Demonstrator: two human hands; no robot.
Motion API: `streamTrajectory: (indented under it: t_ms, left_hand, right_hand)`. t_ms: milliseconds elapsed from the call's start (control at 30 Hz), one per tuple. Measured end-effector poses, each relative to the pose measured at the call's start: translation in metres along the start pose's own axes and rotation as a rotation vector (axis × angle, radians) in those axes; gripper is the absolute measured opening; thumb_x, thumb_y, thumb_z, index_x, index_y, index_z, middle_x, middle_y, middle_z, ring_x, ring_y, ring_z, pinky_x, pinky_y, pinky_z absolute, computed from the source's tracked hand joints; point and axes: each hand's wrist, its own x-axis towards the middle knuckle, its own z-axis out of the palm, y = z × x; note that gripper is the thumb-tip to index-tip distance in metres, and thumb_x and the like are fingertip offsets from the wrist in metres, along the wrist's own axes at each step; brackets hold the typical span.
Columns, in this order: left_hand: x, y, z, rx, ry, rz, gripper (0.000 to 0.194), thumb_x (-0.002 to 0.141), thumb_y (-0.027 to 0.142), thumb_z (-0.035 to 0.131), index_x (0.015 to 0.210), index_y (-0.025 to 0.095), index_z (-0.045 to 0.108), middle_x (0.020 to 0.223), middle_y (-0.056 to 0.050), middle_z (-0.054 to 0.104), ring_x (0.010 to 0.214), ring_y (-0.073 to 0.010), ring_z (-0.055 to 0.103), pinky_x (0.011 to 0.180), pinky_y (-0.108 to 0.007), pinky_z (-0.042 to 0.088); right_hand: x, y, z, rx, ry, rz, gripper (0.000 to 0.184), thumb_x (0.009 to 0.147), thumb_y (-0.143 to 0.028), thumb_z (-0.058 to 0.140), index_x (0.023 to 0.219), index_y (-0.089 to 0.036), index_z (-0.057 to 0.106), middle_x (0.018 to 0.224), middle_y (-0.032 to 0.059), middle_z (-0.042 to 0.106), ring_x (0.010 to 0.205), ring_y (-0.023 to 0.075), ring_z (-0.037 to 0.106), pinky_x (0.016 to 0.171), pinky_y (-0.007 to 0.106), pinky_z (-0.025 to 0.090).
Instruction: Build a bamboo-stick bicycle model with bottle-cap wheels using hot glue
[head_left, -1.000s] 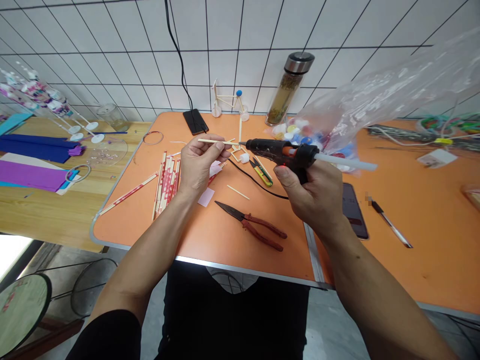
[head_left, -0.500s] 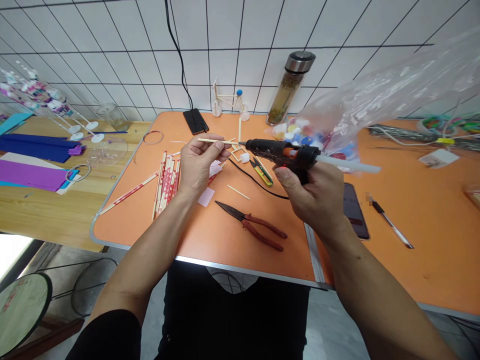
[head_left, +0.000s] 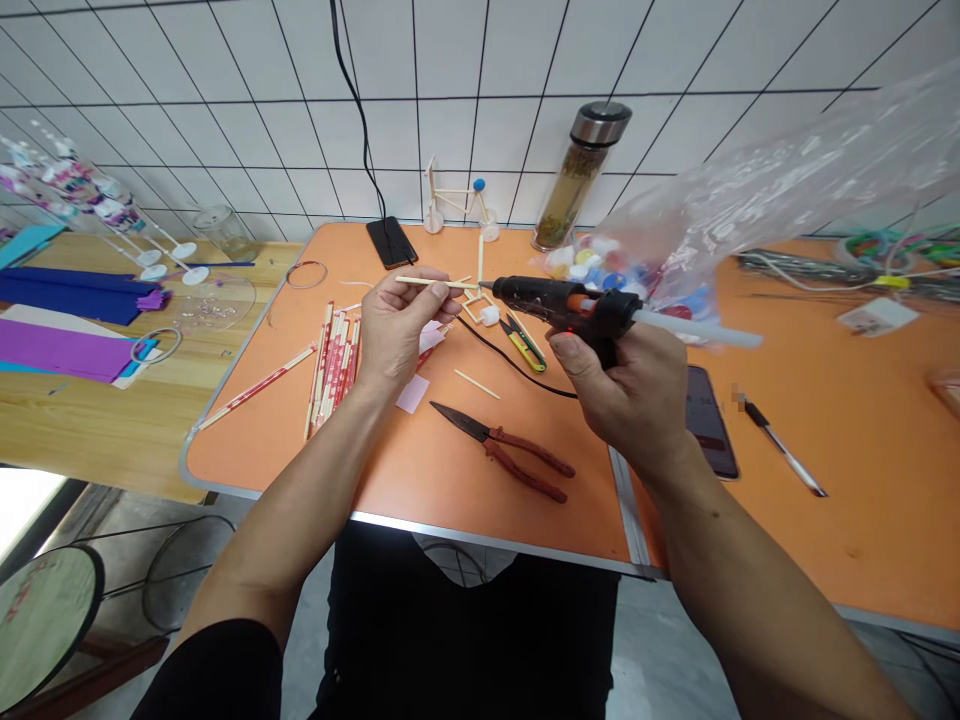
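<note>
Firmly, the left fingers [head_left: 441, 296] pinch a wooden stick [head_left: 424, 282] between them; the right fingers [head_left: 574, 350] wrap a glue gun [head_left: 555, 298].

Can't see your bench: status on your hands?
Left hand pinching a wooden stick. Right hand gripping a black hot glue gun, nozzle by the stick's end. Bag of bottle caps beyond.

Your orange folding table [head_left: 405, 470] carries: red-handled pliers [head_left: 501, 452], wrapped wooden chopsticks [head_left: 334, 370], yellow-handled snips [head_left: 523, 343], a black smartphone [head_left: 709, 435], a silver-tipped pen [head_left: 784, 462].
</note>
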Motion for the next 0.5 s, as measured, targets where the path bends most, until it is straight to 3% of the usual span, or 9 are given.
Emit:
streamTrajectory:
  t_ms: [333, 500]
  left_hand:
    - [0.0008, 0.0, 0.0, 0.001, 0.012, -0.014, 0.036, 0.079, 0.044, 0.105, 0.094, 0.021, 0.082, 0.087, -0.004, 0.086, 0.072, -0.0152, 0.082, 0.068, -0.026, 0.064]
    - [0.0009, -0.0017, -0.0006, -0.024, -0.007, 0.01, 0.035, 0.079, 0.045, 0.105, 0.094, 0.022, 0.083, 0.086, -0.003, 0.086, 0.07, -0.0146, 0.081, 0.067, -0.026, 0.064]
  right_hand:
    - [-0.0009, 0.0001, 0.0009, -0.013, -0.005, -0.01, 0.023, 0.106, -0.044, 0.073, 0.102, -0.026, 0.086, 0.083, 0.0047, 0.077, 0.07, 0.0243, 0.069, 0.067, 0.039, 0.056]
    - [-0.0006, 0.0006, 0.0002, 0.002, -0.013, -0.005, 0.027, 0.108, -0.047, 0.072, 0.111, -0.025, 0.088, 0.084, 0.005, 0.077, 0.072, 0.0249, 0.07, 0.069, 0.04, 0.056]
